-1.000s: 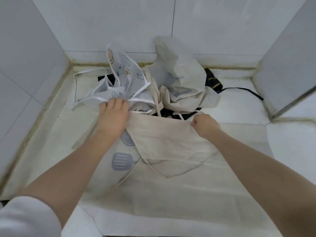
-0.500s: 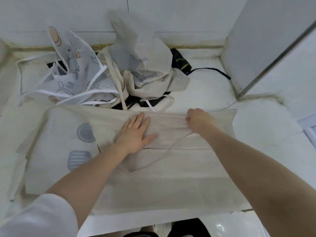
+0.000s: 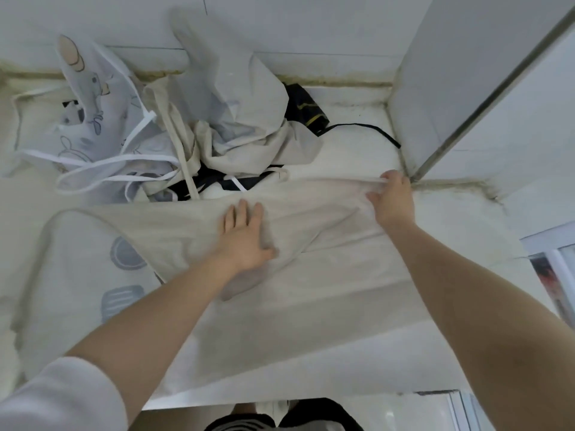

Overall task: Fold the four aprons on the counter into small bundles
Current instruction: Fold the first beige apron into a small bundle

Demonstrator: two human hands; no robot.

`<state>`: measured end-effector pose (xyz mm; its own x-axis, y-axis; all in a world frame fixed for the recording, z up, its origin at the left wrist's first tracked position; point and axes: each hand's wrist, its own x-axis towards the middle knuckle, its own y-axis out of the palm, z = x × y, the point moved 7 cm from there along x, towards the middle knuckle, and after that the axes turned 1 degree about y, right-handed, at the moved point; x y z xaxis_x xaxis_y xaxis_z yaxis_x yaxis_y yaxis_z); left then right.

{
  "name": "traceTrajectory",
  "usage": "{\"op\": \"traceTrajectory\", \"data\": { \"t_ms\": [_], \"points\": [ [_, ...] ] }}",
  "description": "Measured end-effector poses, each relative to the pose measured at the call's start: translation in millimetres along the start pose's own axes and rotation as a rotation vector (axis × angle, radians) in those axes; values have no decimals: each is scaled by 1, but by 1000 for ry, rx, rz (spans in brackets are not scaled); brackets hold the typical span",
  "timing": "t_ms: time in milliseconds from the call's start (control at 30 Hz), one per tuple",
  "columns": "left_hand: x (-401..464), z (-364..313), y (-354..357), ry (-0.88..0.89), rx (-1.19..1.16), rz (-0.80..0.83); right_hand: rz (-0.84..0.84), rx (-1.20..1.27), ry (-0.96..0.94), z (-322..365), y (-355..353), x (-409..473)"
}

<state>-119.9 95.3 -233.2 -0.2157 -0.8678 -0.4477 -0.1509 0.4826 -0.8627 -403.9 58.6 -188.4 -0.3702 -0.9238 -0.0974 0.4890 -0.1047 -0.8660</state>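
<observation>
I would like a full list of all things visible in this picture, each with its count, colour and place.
beige apron: 1, beige with grey-blue kitchen prints, spread flat on the near counter
white printed apron: 1, white with cartoon prints and white straps, crumpled at far left
crumpled beige apron: 1, beige, heaped at far centre
black apron: 1, black with yellow marks, mostly hidden under the heap
counter: 1, white, under everything
wall tiles: several, white, behind
left hand: flat, presses the beige apron
right hand: pinches its far edge
</observation>
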Motion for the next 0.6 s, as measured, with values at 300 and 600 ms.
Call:
{"op": "traceTrajectory", "data": {
  "t_ms": [300, 600],
  "points": [
    [7, -96, 20, 153, 16, -51, 168, -249, 201, -63, -10, -7],
    [8, -102, 34, 148, 67, -35, 144, 147, 290, -70, -3, 8]
  ]
}}
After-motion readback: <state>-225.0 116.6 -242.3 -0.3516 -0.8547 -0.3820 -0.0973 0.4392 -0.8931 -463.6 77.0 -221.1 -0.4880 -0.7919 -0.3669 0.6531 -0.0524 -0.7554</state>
